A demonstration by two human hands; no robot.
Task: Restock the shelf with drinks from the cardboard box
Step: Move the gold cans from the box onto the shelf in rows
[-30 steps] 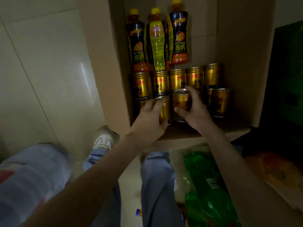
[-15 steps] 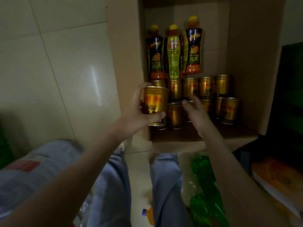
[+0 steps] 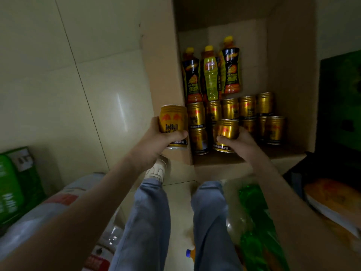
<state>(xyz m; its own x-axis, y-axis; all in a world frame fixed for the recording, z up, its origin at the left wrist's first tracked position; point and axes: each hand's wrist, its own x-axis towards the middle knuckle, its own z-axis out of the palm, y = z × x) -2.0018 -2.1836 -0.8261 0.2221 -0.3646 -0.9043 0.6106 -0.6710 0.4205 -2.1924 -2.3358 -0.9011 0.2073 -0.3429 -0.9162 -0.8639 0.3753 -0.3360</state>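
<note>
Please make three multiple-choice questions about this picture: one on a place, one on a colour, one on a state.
1. Where is the Red Bull can in the left hand?
A. on the floor
B. in front of the cardboard box's left wall
C. deep inside the box

2. The bottles' caps are:
A. yellow
B. red
C. white

3. The right hand:
A. is empty
B. holds a bottle
C. holds another gold can

Answers: B, it is held up outside the box; A, three yellow caps show; C, fingers curl round it.
</note>
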